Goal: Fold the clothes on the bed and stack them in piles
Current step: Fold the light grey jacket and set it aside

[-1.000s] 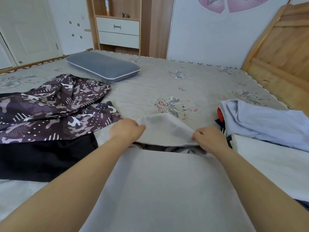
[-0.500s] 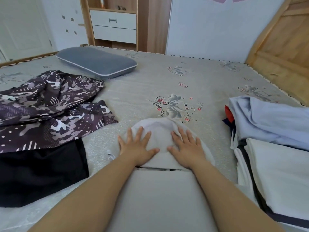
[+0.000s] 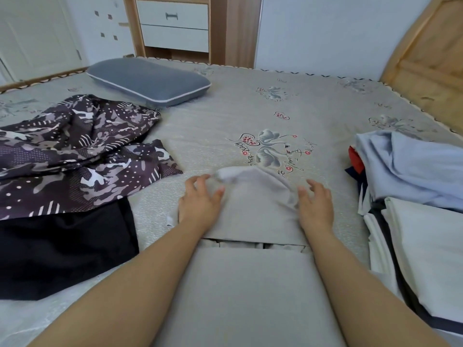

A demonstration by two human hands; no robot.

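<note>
You are leaning over a bed [image 3: 250, 116] covered with a grey spread printed with flowers, in a room with white walls. Nearest you, a grey garment [image 3: 250, 284] lies lengthwise between your forearms, its far end folded back into a rounded flap. Your left hand [image 3: 198, 206] rests flat on the flap's left edge, fingers [image 3: 200, 182] straight and spread, gripping nothing. Your right hand [image 3: 317, 207] lies on the flap's right edge, its fingers loosely extended and likewise holding nothing. At your left a black garment [image 3: 62, 251] lies flat, with a crumpled camouflage garment [image 3: 75, 151] just beyond and overlapping it. At your right sits a pile of folded clothes [image 3: 421, 234], a pale blue one [image 3: 413, 169] at its far end. Farther off lies a blue-grey pillow [image 3: 147, 81], then a wooden cabinet with white drawers [image 3: 175, 23] against the wall, and a wooden headboard [image 3: 431, 58] at right.
</note>
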